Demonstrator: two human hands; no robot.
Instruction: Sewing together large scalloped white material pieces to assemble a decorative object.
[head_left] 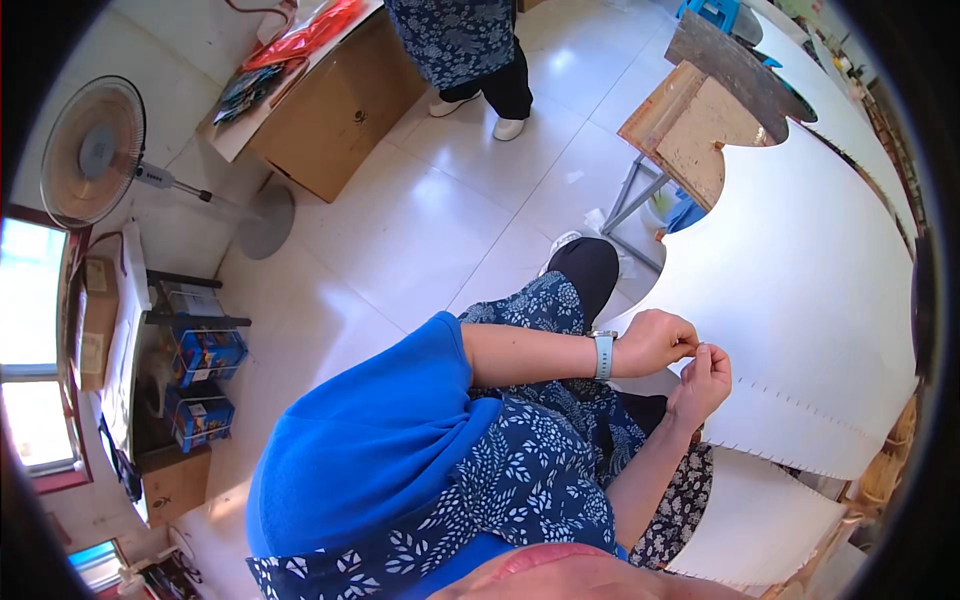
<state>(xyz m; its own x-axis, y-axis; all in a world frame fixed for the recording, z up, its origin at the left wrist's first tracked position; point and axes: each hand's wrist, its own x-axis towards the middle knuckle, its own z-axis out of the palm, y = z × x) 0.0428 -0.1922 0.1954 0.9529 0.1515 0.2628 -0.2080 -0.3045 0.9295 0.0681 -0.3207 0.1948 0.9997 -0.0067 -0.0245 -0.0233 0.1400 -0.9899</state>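
My left hand [650, 345], with a light-blue watch [604, 353] on its wrist, is closed in a pinch. My right hand [702, 384] is pinched shut too, its fingertips meeting the left ones. What they hold between them is too small to make out. Both hands are at the near edge of a large white sheet [800, 290] with a scalloped far-left edge. Short dark marks like stitches or pins run in rows across its lower part. Below it is a second white piece [755, 520] with similar marks along its edge.
A wooden board [690, 125] on a metal-legged stand adjoins the sheet. Another person [455, 50] in a patterned apron stands beyond, near a large cardboard box [335, 125]. At left are a standing fan [95, 152] and a shelf with blue boxes [210, 355].
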